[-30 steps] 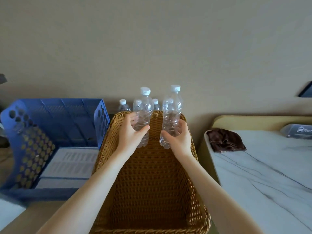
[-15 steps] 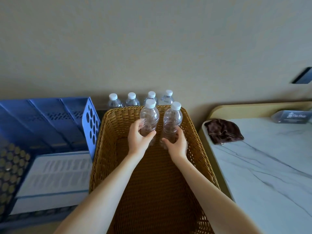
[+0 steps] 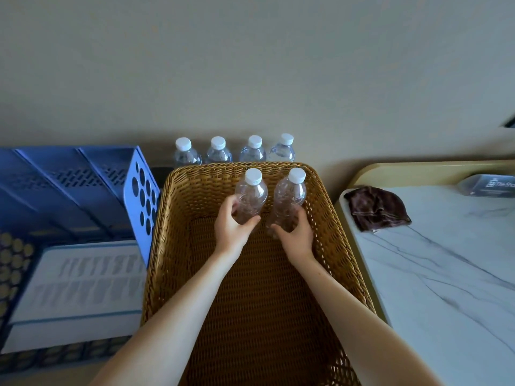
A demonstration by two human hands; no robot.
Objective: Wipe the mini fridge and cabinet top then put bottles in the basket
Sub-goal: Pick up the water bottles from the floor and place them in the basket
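Observation:
A long woven wicker basket point(image 3: 326, 207) lies in front of me. My left hand point(image 3: 232, 232) grips a clear bottle with a white cap point(image 3: 252, 195), held upright at the basket's far end. My right hand point(image 3: 296, 236) grips a second clear bottle point(image 3: 289, 196) beside it, also upright. Both bottle bases sit low inside the basket, hidden by my hands. Behind the basket's far rim several more capped bottles point(image 3: 218, 153) stand in a row against the wall.
A blue perforated plastic crate point(image 3: 140, 190) with a white panel inside stands to the left. On the right is a marble-look cabinet top point(image 3: 446, 274) with a crumpled brown cloth point(image 3: 376, 208) near its far corner and a small dark box point(image 3: 490, 185) behind.
Both hands have lowered the two bottles from above the rim down into the basket's far end. The view has tilted, showing the row of bottles behind.

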